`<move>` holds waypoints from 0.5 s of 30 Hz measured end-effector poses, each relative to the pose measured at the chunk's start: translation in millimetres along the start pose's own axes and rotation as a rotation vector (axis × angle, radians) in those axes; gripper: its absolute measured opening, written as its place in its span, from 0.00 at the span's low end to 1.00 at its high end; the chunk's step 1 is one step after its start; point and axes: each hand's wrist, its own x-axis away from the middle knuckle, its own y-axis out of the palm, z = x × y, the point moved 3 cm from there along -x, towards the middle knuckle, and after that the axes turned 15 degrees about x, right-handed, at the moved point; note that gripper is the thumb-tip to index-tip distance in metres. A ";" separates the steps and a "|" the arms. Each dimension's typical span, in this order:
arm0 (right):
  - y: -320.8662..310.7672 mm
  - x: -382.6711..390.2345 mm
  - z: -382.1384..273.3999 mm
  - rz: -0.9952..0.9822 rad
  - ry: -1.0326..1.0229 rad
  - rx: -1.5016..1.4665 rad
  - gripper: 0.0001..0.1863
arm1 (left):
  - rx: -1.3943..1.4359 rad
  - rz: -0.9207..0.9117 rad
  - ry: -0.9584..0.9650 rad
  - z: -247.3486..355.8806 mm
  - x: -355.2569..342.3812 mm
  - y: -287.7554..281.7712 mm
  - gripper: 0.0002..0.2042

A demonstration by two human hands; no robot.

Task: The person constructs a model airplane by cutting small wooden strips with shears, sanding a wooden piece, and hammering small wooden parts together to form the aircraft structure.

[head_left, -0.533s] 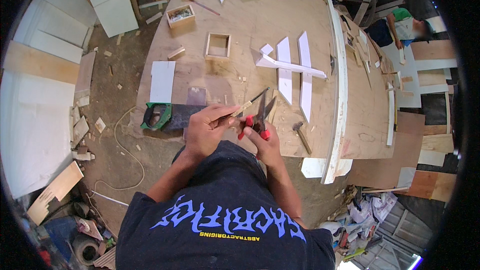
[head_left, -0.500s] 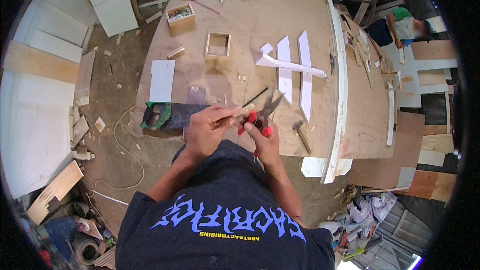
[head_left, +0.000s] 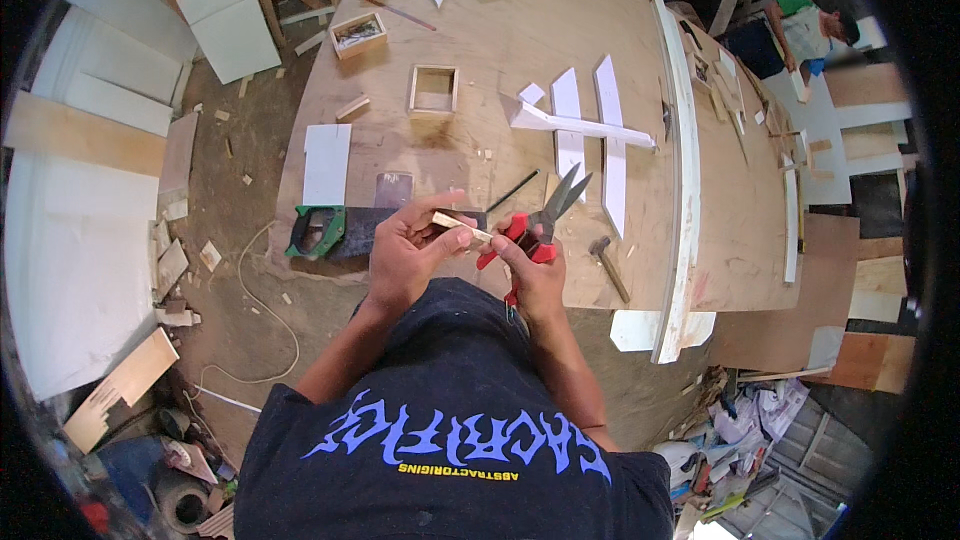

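Note:
Between the thumb and fingers of my left hand (head_left: 402, 255) is a small strip of pale wood (head_left: 460, 227), tilted down to the right. Its right end meets the thumb of my right hand (head_left: 538, 282), which is closed around the red-handled shears (head_left: 562, 202). The shears' blades are parted and point up and away over the table. Just beyond my hands a dark thin rod (head_left: 513, 190) appears to lie on the tabletop. A handsaw with a green handle (head_left: 335, 230) lies left of my left hand, its blade partly hidden behind that hand. Right of the shears rests a hammer (head_left: 610, 268).
The plywood table (head_left: 480, 30) bears white slatted pieces (head_left: 570, 130), an open wooden frame box (head_left: 434, 90), a box of small metal parts (head_left: 358, 35) and a white board (head_left: 326, 165). A long white beam (head_left: 682, 170) crosses its right side. Another person (head_left: 810, 35) works at far right.
The wood strip has turned from slanting up to the right to slanting down to the right. Blurred shears now show clearly. The left fingers have lifted and spread somewhat.

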 end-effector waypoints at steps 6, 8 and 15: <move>6.4 12.9 15.2 0.078 0.069 -0.210 0.11 | 0.152 -0.078 -0.017 -35.2 4.6 -0.6 0.16; 5.5 17.8 11.7 0.067 0.051 -0.216 0.11 | 0.069 -0.086 0.028 -37.3 7.9 5.7 0.15; -6.5 27.7 4.3 0.024 -0.041 0.009 0.13 | 0.037 -0.100 0.031 -34.7 14.1 25.0 0.12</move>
